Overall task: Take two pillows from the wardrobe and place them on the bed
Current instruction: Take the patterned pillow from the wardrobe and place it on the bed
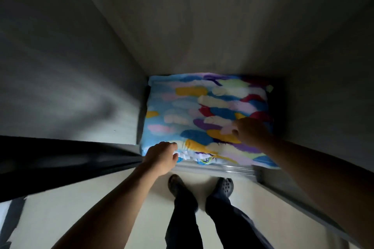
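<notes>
A pillow (194, 107) with a blue cover and bright patches of yellow, red, purple and white lies flat on the wardrobe floor (139, 119), filling the compartment. My left hand (162, 156) curls over its front left edge, fingers gripping the fabric where a white layer shows underneath. My right hand (250, 132) rests on top of the pillow near its front right, fingers bent and pinching the cover. Whether a second pillow lies under it I cannot tell.
The wardrobe's grey side walls (70, 66) and back wall close in the pillow. A dark sliding door (60, 166) stands at the left, with a metal floor track (222, 169) along the front. My feet in dark shoes (224, 187) stand on the pale floor.
</notes>
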`<control>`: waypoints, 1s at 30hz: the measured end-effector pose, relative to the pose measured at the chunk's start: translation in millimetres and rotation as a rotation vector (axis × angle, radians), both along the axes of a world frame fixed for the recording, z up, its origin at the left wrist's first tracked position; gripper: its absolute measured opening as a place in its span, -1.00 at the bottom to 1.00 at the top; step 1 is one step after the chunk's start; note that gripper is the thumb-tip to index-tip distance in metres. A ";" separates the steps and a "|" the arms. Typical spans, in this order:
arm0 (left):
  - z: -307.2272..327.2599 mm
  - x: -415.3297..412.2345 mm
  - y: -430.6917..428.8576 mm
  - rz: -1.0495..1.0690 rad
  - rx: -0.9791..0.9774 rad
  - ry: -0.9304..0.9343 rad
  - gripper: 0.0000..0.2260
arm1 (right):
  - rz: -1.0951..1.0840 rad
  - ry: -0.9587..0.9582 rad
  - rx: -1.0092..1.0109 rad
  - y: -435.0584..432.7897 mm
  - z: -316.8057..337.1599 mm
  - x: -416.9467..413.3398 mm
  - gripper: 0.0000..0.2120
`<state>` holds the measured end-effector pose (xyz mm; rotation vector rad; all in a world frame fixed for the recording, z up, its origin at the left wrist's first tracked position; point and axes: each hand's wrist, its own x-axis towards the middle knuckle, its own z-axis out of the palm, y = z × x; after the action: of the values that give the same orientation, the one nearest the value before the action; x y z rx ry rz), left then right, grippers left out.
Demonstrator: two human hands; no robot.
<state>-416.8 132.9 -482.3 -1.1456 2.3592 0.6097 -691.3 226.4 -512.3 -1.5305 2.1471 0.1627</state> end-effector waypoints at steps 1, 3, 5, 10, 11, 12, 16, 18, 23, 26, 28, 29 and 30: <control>-17.1 -5.4 -12.5 -0.003 0.002 -0.002 -0.75 | -0.013 0.018 0.008 -9.7 -12.8 -6.9 -0.78; -54.4 -18.4 -39.7 -0.005 -0.007 -0.002 -0.73 | -0.052 0.047 -0.013 -28.4 -39.3 -21.1 -0.73; -94.0 -35.5 -67.4 -0.005 -0.014 0.011 -0.71 | -0.109 0.042 -0.042 -46.8 -67.7 -37.4 -0.70; -186.4 -84.3 -131.5 -0.047 -0.072 0.081 -0.63 | -0.169 0.093 -0.093 -99.7 -137.1 -79.4 -0.60; -203.6 -93.8 -145.7 -0.065 -0.100 0.098 -0.60 | -0.176 0.123 -0.099 -112.7 -150.0 -86.6 -0.56; -220.5 -104.1 -160.4 -0.077 -0.128 0.121 -0.57 | -0.188 0.137 -0.106 -126.2 -162.7 -94.0 -0.51; -286.2 -136.3 -198.7 -0.060 -0.133 0.160 -0.46 | -0.236 0.178 -0.128 -173.6 -214.4 -121.9 -0.32; -317.0 -138.1 -191.6 -0.048 -0.157 0.169 -0.45 | -0.237 0.185 -0.084 -187.2 -243.3 -131.3 -0.23; -355.0 -128.8 -173.5 -0.002 -0.241 0.236 -0.45 | -0.253 0.192 -0.017 -197.4 -287.5 -135.3 -0.16; -347.6 -122.8 -175.4 -0.064 -0.231 0.211 -0.45 | -0.224 0.208 -0.003 -200.9 -273.7 -133.3 -0.33; -335.8 -118.0 -174.8 -0.077 -0.185 0.197 -0.43 | -0.219 0.155 0.013 -203.7 -256.2 -130.5 -0.53; -328.4 -117.3 -175.8 -0.066 -0.154 0.188 -0.42 | -0.224 0.127 0.004 -204.2 -247.4 -128.2 -0.61; -319.9 -118.4 -178.1 -0.059 -0.133 0.177 -0.41 | -0.223 0.115 -0.016 -203.6 -238.6 -124.7 -0.67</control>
<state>-535.2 -45.3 -802.2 -1.1141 2.6086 0.5616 -816.1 22.8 -750.8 -1.3066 2.3968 0.1606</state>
